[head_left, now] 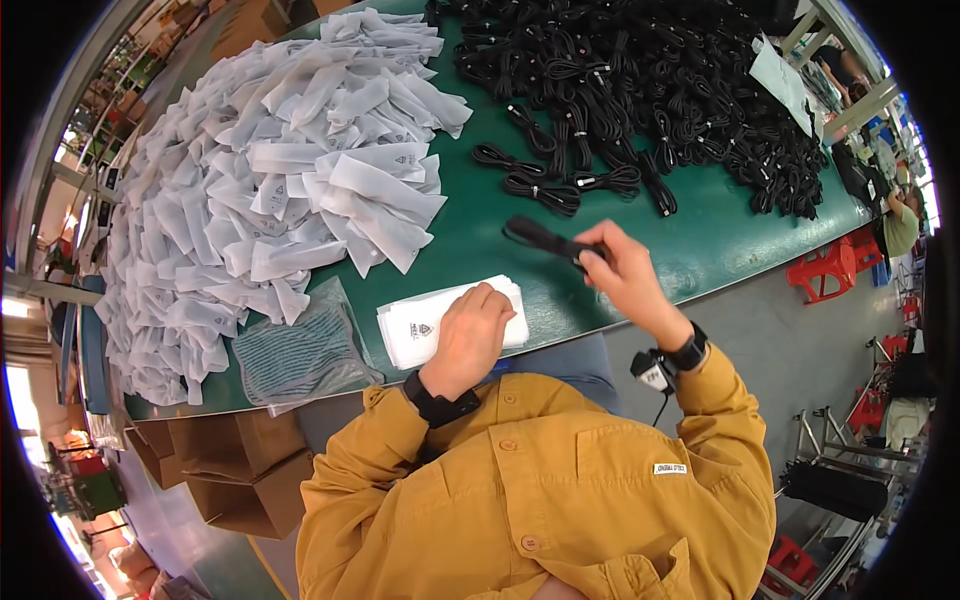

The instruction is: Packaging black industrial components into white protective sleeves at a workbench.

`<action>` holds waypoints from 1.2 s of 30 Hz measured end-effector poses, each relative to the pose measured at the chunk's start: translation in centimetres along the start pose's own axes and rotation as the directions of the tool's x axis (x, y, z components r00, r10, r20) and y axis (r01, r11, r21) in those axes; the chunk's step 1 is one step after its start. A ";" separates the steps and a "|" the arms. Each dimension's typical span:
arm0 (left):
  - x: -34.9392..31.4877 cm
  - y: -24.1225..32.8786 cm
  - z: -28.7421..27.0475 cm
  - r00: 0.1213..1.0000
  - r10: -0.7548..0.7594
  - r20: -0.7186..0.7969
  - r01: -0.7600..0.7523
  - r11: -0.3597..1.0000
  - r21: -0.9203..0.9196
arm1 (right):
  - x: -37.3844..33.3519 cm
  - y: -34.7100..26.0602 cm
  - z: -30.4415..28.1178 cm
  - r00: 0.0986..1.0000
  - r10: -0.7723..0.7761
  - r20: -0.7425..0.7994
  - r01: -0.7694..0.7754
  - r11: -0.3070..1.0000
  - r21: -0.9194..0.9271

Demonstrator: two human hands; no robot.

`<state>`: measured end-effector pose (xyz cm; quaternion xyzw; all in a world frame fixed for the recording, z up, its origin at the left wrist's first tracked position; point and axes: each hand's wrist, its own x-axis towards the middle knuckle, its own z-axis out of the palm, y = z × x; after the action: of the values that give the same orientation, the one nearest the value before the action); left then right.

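Observation:
My right hand pinches one end of a coiled black cable, held above the green table to the right of the bags. The cable is slightly blurred. My left hand lies on a stack of flat white plastic bags at the table's near edge. Its fingers are bent over the stack; whether they grip the top bag is hidden under the hand. A dark printed mark shows on the top bag, left of my fingers.
A large heap of filled whitish bags covers the table's left. Many coiled black cables are piled at the far right. A clear bag with striped grey-green cloth lies near the front edge. Cardboard boxes stand below; red stools are at right.

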<state>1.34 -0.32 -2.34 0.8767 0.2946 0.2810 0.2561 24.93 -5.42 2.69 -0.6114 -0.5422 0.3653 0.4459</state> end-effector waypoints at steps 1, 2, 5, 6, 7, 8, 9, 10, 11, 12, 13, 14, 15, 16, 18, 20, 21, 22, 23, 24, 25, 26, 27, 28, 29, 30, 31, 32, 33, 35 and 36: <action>-0.2 -0.1 0.0 1.000 -0.003 -0.004 0.003 1.000 -0.001 | -1.1 0.2 0.1 1.000 0.005 -0.003 -0.005 1.000 0.001; -0.3 0.0 0.0 1.000 -0.006 -0.008 0.006 1.000 -0.002 | -2.1 0.6 0.1 1.000 -0.011 0.000 0.011 0.999 -0.032; -0.4 0.8 -0.5 1.000 0.018 0.020 -0.018 1.000 0.014 | -3.9 1.5 -0.2 0.999 -0.042 0.007 0.042 0.995 -0.095; -0.3 1.0 -0.6 0.999 0.031 0.032 -0.031 0.999 0.023 | -4.2 1.6 -0.3 1.000 -0.019 0.015 0.020 0.996 -0.090; -0.4 0.9 -0.6 0.999 0.032 0.033 -0.033 0.999 0.024 | -4.5 1.7 -0.4 1.000 0.004 0.024 -0.002 0.996 -0.085; -0.4 0.6 -0.4 1.000 0.024 0.013 -0.024 1.000 -0.011 | -4.7 1.7 -0.4 0.999 0.025 0.033 -0.023 0.997 -0.079; -0.5 0.3 -0.3 1.000 0.014 -0.007 -0.015 0.999 -0.046 | -5.0 1.5 -0.4 0.999 0.024 0.031 -0.021 0.997 -0.078; -0.5 0.1 -0.2 1.000 0.004 -0.026 -0.006 0.997 -0.081 | -5.2 1.3 -0.3 0.998 0.052 0.036 -0.051 0.998 -0.033; -0.5 0.1 -0.3 1.000 0.006 -0.025 -0.008 0.997 -0.079 | -5.4 1.0 -0.2 0.996 0.080 0.043 -0.081 0.997 0.012; -0.6 0.1 -0.5 0.996 -0.084 -0.010 0.082 0.986 -0.148 | -5.7 0.8 -0.1 0.993 0.108 0.051 -0.111 0.992 0.057; -0.6 0.1 -0.6 0.985 -0.173 0.010 0.171 0.962 -0.214 | -5.9 0.7 0.0 0.993 0.106 0.050 -0.109 0.992 0.059; -0.7 0.1 -0.6 0.965 -0.259 0.036 0.259 0.925 -0.278 | -6.0 0.6 0.1 0.991 0.113 0.069 -0.117 0.991 0.060; -0.7 0.1 -0.7 0.966 -0.257 0.036 0.257 0.926 -0.276 | -6.2 0.6 0.1 0.989 0.120 0.088 -0.125 0.990 0.061; -0.7 0.1 -0.6 0.959 -0.282 0.028 0.276 0.906 -0.320 | -6.3 0.5 0.2 0.986 0.126 0.107 -0.133 0.989 0.061; -0.7 0.0 -0.6 0.943 -0.332 0.017 0.309 0.860 -0.407 | -6.3 0.9 0.3 0.989 0.093 0.113 -0.094 0.996 -0.001; -0.7 0.1 -0.6 0.951 -0.310 -0.014 0.282 0.881 -0.380 | -6.3 1.3 0.4 0.991 0.033 0.132 -0.016 0.992 -0.125; -0.7 0.1 -0.5 0.956 -0.289 -0.045 0.255 0.900 -0.353 | -6.3 1.4 0.5 0.991 0.032 0.132 -0.016 0.992 -0.125; -0.7 0.1 -0.5 0.961 -0.267 -0.074 0.229 0.917 -0.325 | -6.2 1.4 0.6 0.994 0.041 0.105 -0.027 0.992 -0.127; -0.8 0.0 -0.5 0.961 -0.266 -0.074 0.230 0.918 -0.325 | -6.2 1.5 0.7 0.996 0.050 0.078 -0.039 0.991 -0.128; -1.0 -0.1 -0.4 0.981 -0.178 -0.076 0.158 0.962 -0.222 | -6.1 1.4 0.7 0.997 0.059 0.052 -0.052 0.990 -0.130; -1.0 -0.2 -0.5 0.994 -0.089 -0.069 0.081 0.990 -0.118 | -6.1 1.3 0.8 0.997 0.059 0.052 -0.052 0.990 -0.130; -1.0 -0.2 -0.5 0.999 -0.001 -0.053 0.000 1.000 -0.012 | -6.1 1.1 0.9 0.995 0.097 0.040 -0.094 0.993 -0.069; -1.0 -0.1 -0.6 0.999 -0.002 -0.053 0.001 1.000 -0.012 | -6.0 0.8 1.0 0.990 0.136 0.029 -0.135 0.991 -0.007; -0.9 -0.1 -0.6 0.997 -0.044 -0.064 0.039 0.996 -0.078 | -6.0 0.7 1.1 0.984 0.175 0.021 -0.176 0.983 0.056; -0.8 0.1 -0.7 0.993 -0.088 -0.073 0.077 0.987 -0.144 | -6.1 0.7 1.2 0.984 0.175 0.022 -0.176 0.983 0.056; -0.7 0.2 -0.8 0.989 -0.130 -0.077 0.111 0.971 -0.210 | -6.1 0.8 1.3 0.993 0.111 0.029 -0.111 0.994 -0.021; -0.7 0.3 -0.8 0.989 -0.128 -0.076 0.110 0.971 -0.211 | -6.2 1.0 1.5 0.998 0.048 0.041 -0.044 0.994 -0.098; -0.8 0.3 -0.9 0.982 -0.180 -0.058 0.160 0.955 -0.249 | -6.2 1.1 1.6 0.998 -0.014 0.058 0.024 0.985 -0.173; -0.8 0.3 -1.0 0.972 -0.230 -0.039 0.210 0.935 -0.286 | -6.1 1.2 1.7 0.998 -0.013 0.057 0.023 0.985 -0.173; -0.8 0.3 -1.1 0.960 -0.280 -0.018 0.259 0.911 -0.322 | -6.0 1.5 2.0 0.989 -0.145 0.013 0.144 0.958 -0.250; -0.8 0.4 -1.1 0.965 -0.260 -0.034 0.238 0.921 -0.308 | -5.9 1.6 2.1 0.977 -0.211 -0.004 0.201 0.936 -0.289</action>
<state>0.22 -0.78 -1.61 0.7718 0.3666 0.3200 0.4094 22.68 -11.01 0.32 -0.6155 -0.6428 0.2233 0.3976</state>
